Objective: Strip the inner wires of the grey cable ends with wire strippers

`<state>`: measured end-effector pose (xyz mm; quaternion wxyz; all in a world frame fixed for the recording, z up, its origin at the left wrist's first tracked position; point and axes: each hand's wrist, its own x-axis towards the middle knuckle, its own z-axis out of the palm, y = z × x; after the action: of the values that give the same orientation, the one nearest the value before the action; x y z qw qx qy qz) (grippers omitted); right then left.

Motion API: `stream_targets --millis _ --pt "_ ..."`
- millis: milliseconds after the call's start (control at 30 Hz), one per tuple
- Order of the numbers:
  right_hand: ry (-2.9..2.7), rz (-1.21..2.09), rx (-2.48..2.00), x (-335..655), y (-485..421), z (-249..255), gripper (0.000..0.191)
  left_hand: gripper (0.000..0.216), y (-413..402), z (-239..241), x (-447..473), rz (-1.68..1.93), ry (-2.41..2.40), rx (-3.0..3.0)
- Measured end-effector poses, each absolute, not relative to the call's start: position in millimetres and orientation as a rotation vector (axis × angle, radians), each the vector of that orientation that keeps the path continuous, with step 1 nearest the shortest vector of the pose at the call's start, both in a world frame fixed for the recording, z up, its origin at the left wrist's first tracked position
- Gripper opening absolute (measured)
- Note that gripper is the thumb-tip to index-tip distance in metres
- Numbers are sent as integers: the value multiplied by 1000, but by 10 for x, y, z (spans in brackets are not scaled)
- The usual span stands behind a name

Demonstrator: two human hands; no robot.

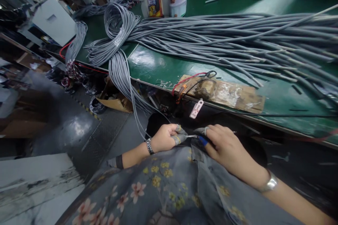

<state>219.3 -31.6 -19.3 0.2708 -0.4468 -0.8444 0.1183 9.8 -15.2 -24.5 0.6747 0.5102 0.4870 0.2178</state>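
My left hand (166, 137), with grey covers on its fingertips, is closed in a pinch over my lap. A thin, pale wire end (191, 136) spans the short gap to my right hand (224, 144). That hand's thumb and forefinger close on the wire's other side; the thumb has a blue wrap and the forefinger a grey cover. A loose grey cable (136, 116) hangs from the table's bundle and runs down behind my left wrist, towards that hand. The exact tip of the wire is hidden by my fingers.
Many grey cables (185, 38) lie along the green table (150, 65), with a tied coil (118, 24) at their left. A taped wooden board (237, 95) with red and black leads sits at the near edge, a pink tag (196, 109) hanging below. An open cardboard box (116, 103) stands underneath.
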Motion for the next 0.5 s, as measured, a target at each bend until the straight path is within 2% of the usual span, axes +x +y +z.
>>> stream_targets --millis 300,400,500 --pt "-1571 1383 -1347 2129 -379 -394 18 45 -91 -218 107 435 996 1157" --pt "-1556 1405 -1351 2122 -397 -379 19 39 -106 -220 93 398 1004 1276" --pt "-1782 1056 -1299 2158 -394 -278 20 34 -125 -216 86 426 1069 1352"
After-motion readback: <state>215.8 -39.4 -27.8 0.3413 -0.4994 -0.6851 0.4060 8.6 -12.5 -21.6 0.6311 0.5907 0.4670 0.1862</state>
